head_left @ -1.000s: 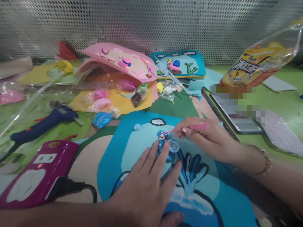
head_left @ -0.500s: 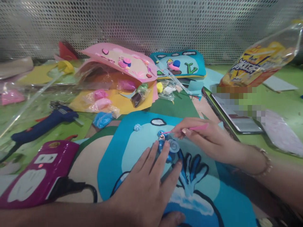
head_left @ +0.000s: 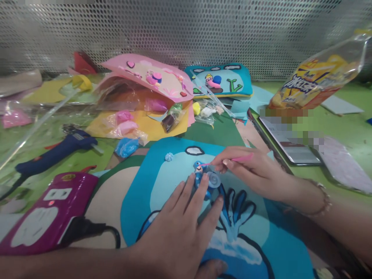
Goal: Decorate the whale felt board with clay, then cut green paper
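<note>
A small blue clay snail [head_left: 198, 176] with a grey-blue spiral shell [head_left: 214, 179] lies on a blue paper picture [head_left: 136, 201]. My left hand [head_left: 180, 228] rests on the picture with fingers spread, its fingertips touching the snail's body. Between the pinched fingers of my right hand [head_left: 247, 170] is a thin pink modelling tool [head_left: 242, 158]. Its fine tip points at the snail's face. Beside the snail are a blue clay plant [head_left: 236, 211], a white cloud outlined in black [head_left: 194, 150] and a little blue shell shape [head_left: 169, 157]. My left hand covers part of the picture.
A blue glue gun [head_left: 55, 151] and a purple power strip [head_left: 69, 190] lie to the left. Bagged clay, such as a blue lump [head_left: 127, 147], sits behind the picture. Finished pink [head_left: 171, 83] and blue [head_left: 247, 79] pictures stand farther back. A phone [head_left: 290, 143] and snack bag [head_left: 308, 81] are right.
Hardly anything differs. The pink tool's tip has shifted very slightly at the snail's face, and the whole view has moved a little. My left hand stays in place on the picture.
</note>
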`<state>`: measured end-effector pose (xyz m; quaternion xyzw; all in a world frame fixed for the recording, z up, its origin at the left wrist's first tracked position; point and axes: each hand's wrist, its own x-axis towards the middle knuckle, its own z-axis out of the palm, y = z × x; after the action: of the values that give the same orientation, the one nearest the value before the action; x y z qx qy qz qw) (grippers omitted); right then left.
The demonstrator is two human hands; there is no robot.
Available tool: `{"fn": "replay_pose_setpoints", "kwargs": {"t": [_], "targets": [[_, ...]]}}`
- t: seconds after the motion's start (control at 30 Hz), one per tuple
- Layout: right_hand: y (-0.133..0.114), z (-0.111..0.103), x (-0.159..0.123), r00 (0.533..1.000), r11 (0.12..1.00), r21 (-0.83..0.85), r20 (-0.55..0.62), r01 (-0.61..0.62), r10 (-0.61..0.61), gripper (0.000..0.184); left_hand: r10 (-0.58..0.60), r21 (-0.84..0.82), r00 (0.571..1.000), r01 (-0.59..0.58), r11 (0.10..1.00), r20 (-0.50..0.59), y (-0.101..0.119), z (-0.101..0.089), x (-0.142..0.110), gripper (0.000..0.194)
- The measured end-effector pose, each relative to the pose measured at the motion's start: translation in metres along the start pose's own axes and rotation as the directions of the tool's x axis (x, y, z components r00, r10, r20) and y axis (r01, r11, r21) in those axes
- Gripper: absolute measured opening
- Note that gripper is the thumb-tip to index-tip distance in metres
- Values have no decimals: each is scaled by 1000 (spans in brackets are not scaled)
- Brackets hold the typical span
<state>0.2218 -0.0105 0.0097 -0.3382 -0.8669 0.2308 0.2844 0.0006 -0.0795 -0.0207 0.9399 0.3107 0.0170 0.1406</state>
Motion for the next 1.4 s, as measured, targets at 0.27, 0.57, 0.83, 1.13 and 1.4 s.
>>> {"fn": "replay_pose_setpoints", "kwargs": {"t": [0.27, 0.57, 0.83, 1.13, 1.4], "targets": [[-1, 0, 0, 1000, 1000, -7, -3, 14, -14, 24, -6, -7, 1000, 6, 1000, 1, 1, 1, -2, 77], [1, 2, -2, 999, 999, 32, -43, -27, 28, 26, -15, 11, 1000, 15, 1000, 25, 3, -5, -1, 78], [2, 2, -2, 999, 1000, 16, -39, -1, 1, 25, 5, 47, 1000, -6, 999, 20, 5, -6, 0, 76], [0, 1, -2, 999, 1000, 12, -46, -7, 8, 25, 27, 25, 999, -27, 999, 20, 1, -5, 0, 73], [0, 1, -2, 999, 1000, -5, -51, -5, 5, 25, 4, 52, 1000, -4, 999, -11, 3, -2, -1, 75]]}}
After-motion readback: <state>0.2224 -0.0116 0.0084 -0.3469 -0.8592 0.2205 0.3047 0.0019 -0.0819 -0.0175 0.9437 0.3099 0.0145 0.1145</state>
